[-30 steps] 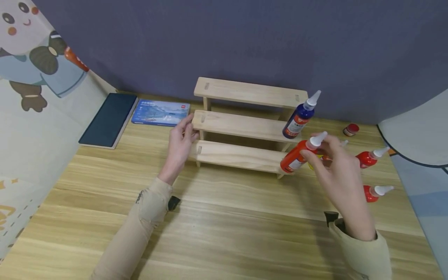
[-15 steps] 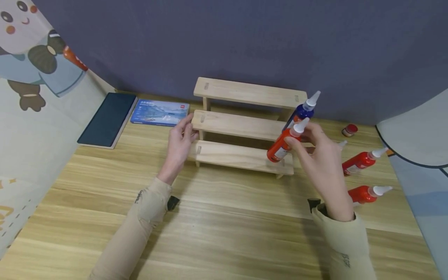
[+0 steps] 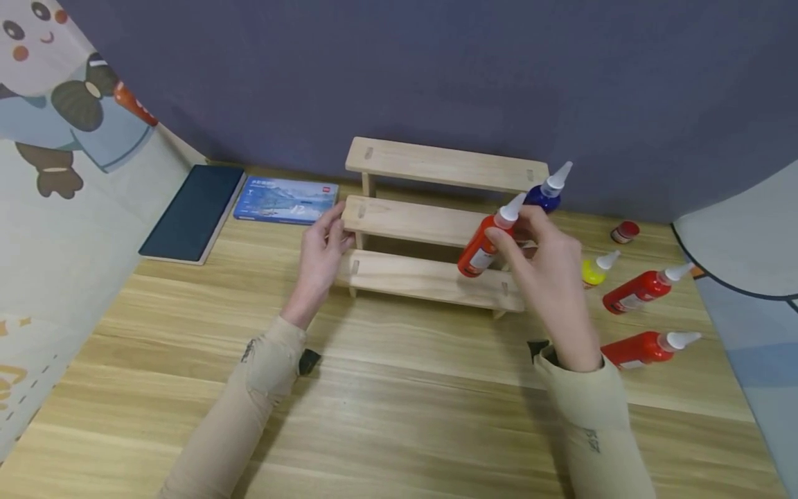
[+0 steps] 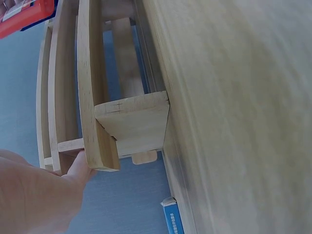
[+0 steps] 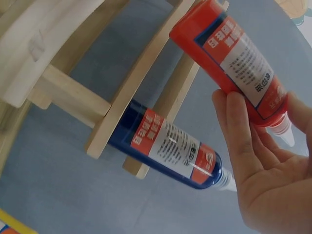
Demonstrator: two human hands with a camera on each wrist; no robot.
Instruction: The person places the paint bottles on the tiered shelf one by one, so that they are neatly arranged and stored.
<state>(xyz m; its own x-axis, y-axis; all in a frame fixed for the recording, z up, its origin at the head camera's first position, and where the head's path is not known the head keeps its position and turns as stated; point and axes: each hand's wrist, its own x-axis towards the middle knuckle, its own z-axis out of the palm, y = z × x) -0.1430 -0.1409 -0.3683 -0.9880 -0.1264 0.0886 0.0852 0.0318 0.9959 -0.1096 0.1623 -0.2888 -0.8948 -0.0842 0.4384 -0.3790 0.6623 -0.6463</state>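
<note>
Wooden stand (image 3: 424,220) spreads before you; your left hand (image 3: 321,253) holds its left end. Your right hand (image 3: 551,270) pinches the red bottle (image 3: 481,248) near its neck, the body tilted below your fingertips (image 3: 494,234). Its height over the steps is hard to judge. Leftward the stand gives room; at its right end stands the blue bottle (image 5: 165,146).

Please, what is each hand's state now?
Left hand: closed, gripping one end of the pale wooden three-tier rack.
Right hand: closed, holding a red bottle with white pointed cap.
</note>
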